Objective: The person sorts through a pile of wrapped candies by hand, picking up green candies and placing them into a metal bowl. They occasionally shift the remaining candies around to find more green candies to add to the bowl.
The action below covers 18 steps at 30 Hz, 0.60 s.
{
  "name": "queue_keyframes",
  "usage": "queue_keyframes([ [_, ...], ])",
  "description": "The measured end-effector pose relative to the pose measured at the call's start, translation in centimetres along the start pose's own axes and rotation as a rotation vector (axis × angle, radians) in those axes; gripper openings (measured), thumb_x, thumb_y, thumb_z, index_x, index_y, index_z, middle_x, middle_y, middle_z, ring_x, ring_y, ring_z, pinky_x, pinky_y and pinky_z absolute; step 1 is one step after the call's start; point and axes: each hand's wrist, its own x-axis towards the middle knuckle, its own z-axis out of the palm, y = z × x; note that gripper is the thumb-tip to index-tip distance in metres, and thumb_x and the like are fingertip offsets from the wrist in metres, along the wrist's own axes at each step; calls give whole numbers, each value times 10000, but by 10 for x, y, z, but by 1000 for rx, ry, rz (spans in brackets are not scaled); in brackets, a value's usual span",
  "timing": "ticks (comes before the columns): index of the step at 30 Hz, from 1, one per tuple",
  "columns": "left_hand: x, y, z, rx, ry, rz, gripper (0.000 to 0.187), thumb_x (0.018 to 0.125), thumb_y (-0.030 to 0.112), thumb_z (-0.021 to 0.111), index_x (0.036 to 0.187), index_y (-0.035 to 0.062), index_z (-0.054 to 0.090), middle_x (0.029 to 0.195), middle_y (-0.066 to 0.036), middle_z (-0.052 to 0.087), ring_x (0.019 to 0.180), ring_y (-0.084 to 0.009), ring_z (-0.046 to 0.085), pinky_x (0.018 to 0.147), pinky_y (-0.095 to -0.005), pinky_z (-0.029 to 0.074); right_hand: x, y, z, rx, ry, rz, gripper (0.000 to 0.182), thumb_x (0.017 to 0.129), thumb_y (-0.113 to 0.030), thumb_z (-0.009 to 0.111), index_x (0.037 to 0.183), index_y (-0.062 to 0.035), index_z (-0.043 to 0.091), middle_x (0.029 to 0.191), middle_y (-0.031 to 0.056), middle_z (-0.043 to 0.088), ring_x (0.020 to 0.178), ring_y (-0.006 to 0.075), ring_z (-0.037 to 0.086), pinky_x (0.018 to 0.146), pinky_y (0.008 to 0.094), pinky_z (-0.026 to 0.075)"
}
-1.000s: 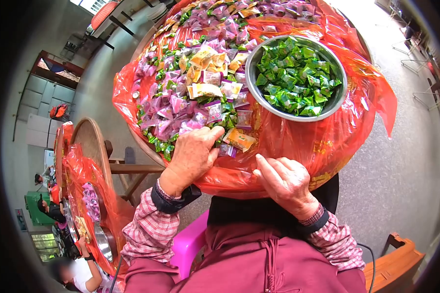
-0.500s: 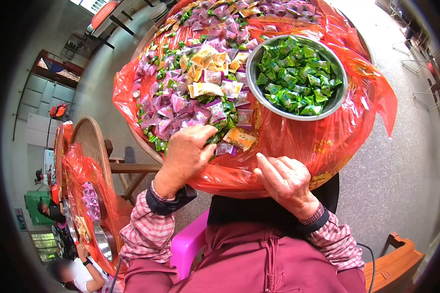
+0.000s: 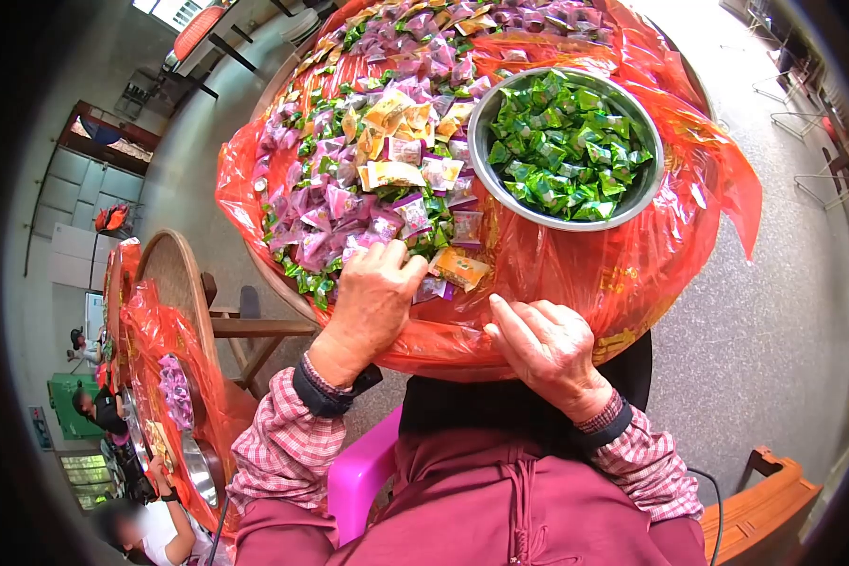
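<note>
My left hand (image 3: 373, 294) is at the near edge of a pile of wrapped candies. Its fingers curl down among pink-purple candies (image 3: 321, 217) and green candies (image 3: 316, 283); what they grip, if anything, is hidden. Beside its fingertips lies an orange-yellow packet (image 3: 460, 269). My right hand (image 3: 547, 351) rests at the table's near rim over the red plastic sheet (image 3: 575, 269), its fingers bent in and their inner side hidden. Beyond it a steel bowl (image 3: 481, 170) holds many green-wrapped candies (image 3: 571, 151).
Yellow packets (image 3: 391, 174) top the middle of the pile. At left, another round table (image 3: 174, 250) bears red plastic and metal bowls; a person in a white top (image 3: 165, 528) sits there. A pink stool (image 3: 357, 486) is beneath me, and a wooden bench (image 3: 764, 505) stands at lower right.
My left hand has shifted slightly, its fingers now pointing more forward into the candies and closer together. My right hand stays almost where it was. The view has moved a little.
</note>
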Motion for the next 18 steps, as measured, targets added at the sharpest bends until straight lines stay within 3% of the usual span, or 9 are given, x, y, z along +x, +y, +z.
queue_keyframes([
  [4, -8, -12, -15, -199, 66, -66, 216, 828, 24, 647, 1043, 41, 639, 926, -139, 616, 845, -327, 642, 731, -425, 500, 0, 0, 1, 4, 4, 1, 370, 825, -73, 798, 1157, 44, 683, 883, 105, 692, 713, 235, 666, 627, 348, 538],
  [6, -11, -17, -23, -489, 100, -161, 219, 856, -10, 643, 1071, 18, 619, 901, -127, 624, 772, -265, 628, 726, -361, 494, 0, 0, 2, 8, 9, 1, 369, 825, -69, 796, 1157, 44, 683, 879, 104, 692, 714, 236, 668, 626, 348, 538],
  [7, -10, -18, -28, -607, 72, -205, 194, 904, -13, 636, 1096, 10, 615, 869, -61, 616, 737, -142, 573, 691, -286, 459, 0, 0, 2, 9, 15, 4, 367, 825, -65, 795, 1158, 43, 683, 875, 103, 691, 714, 237, 669, 625, 349, 538],
  [8, -5, -18, -33, -607, 73, -207, 194, 904, -13, 636, 1096, 10, 615, 869, -61, 616, 737, -142, 573, 691, -286, 459, 0, 0, 2, 10, 14, 1, 367, 825, -65, 795, 1158, 43, 683, 875, 103, 691, 714, 237, 669, 625, 349, 538],
  [10, 12, -13, -41, -891, 11, -354, 159, 938, 0, 638, 1094, 2, 609, 868, 7, 575, 771, -57, 520, 664, -250, 429, 1, 0, 2, 6, 17, 0, 365, 826, -56, 791, 1160, 44, 683, 869, 103, 691, 712, 241, 670, 625, 352, 539],
  [11, 24, -9, -44, -900, 44, -324, 142, 951, -4, 641, 1088, -2, 608, 876, 33, 564, 779, -35, 513, 658, -225, 408, 1, -1, 2, 6, 16, -4, 365, 826, -56, 791, 1160, 44, 683, 869, 103, 691, 712, 241, 670, 625, 352, 539],
  [14, 66, 7, -56, -1147, 86, -316, 262, 956, -30, 643, 1214, 10, 616, 969, 0, 618, 822, -63, 586, 726, -234, 486, 1, -1, 1, 8, 12, -3, 365, 827, -57, 793, 1160, 43, 683, 873, 103, 693, 715, 244, 669, 630, 354, 540],
  [16, 88, 11, -50, -1308, 246, -128, 340, 963, -24, 647, 1297, 19, 604, 1056, -24, 649, 901, -86, 625, 776, -251, 529, 0, -1, 1, 4, 2, 9, 371, 827, -60, 796, 1163, 44, 681, 877, 104, 693, 720, 244, 669, 636, 355, 542],
  [18, 93, 12, -59, -1229, 250, -134, 362, 961, -25, 652, 1317, 18, 602, 1126, -46, 660, 969, -101, 642, 835, -255, 533, -1, 0, 1, -2, 3, 8, 372, 827, -64, 797, 1163, 43, 680, 879, 104, 692, 721, 243, 669, 639, 354, 542],
])
